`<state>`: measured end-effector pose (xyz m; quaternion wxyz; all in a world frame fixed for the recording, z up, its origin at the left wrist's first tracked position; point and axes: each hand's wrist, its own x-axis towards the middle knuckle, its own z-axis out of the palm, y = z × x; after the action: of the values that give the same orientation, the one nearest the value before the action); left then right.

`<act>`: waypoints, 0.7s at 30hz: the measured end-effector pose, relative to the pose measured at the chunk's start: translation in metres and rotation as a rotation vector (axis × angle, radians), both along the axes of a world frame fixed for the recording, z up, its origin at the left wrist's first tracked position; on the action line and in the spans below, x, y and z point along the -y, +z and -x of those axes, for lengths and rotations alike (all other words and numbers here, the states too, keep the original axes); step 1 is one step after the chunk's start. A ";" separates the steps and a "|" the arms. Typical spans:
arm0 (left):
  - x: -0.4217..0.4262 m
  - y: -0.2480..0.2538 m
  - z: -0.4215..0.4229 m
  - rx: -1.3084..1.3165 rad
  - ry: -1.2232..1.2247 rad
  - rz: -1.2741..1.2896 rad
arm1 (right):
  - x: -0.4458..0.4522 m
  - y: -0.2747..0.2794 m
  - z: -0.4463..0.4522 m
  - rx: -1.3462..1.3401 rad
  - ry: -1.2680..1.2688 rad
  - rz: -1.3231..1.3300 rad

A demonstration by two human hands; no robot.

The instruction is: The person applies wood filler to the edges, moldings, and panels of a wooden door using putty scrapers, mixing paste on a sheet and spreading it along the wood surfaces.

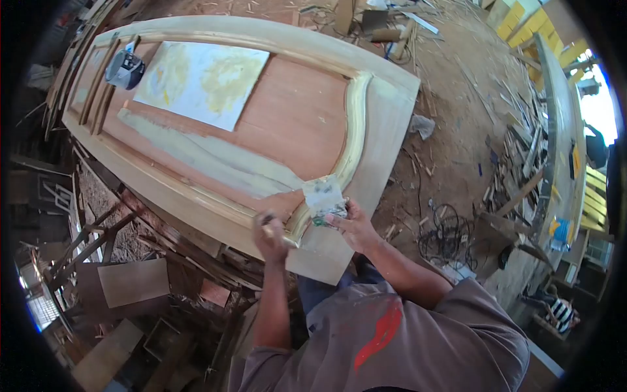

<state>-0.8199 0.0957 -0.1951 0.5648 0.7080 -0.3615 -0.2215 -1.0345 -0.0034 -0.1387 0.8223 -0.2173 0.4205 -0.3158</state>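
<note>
A wooden panelled door [385, 98] lies in front of me, with pale filler smeared along its curved moulding [357, 124] and in a broad streak [215, 151] across the inner panel. My left hand [270, 238] is closed round a small handled tool [266, 221], its kind hard to make out, near the lower corner of the moulding. Between the fingers and thumb of my right hand [356, 228] is a flat white piece [323, 195], smeared with grey and green, held over the door. A stained white sheet [202, 81] lies on the panel beside an open tin [125, 69].
Wood scraps [522, 150] and offcuts litter the dirt floor to the right. A tangle of black cable [447, 235] lies near my right arm. Boards [134, 283] and timber frames crowd the lower left. Another person [560, 315] is at the far right.
</note>
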 end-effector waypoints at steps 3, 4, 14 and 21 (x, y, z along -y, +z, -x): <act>0.026 0.054 0.042 -0.450 -0.096 -0.151 | -0.017 0.005 -0.018 -0.047 0.005 0.015; 0.026 0.054 0.043 -0.464 -0.123 -0.214 | -0.019 0.003 -0.022 -0.054 0.021 0.061; 0.064 0.055 -0.042 0.110 -0.523 -0.490 | 0.083 -0.068 0.061 -1.586 -0.362 0.879; 0.079 0.033 -0.039 0.229 -0.658 -0.593 | 0.123 -0.104 0.049 -1.787 -0.360 0.775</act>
<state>-0.7805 0.0167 -0.1626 0.1937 0.7066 -0.5482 -0.4032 -1.0837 -0.1259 -0.2430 0.0145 -0.5626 0.7806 -0.2717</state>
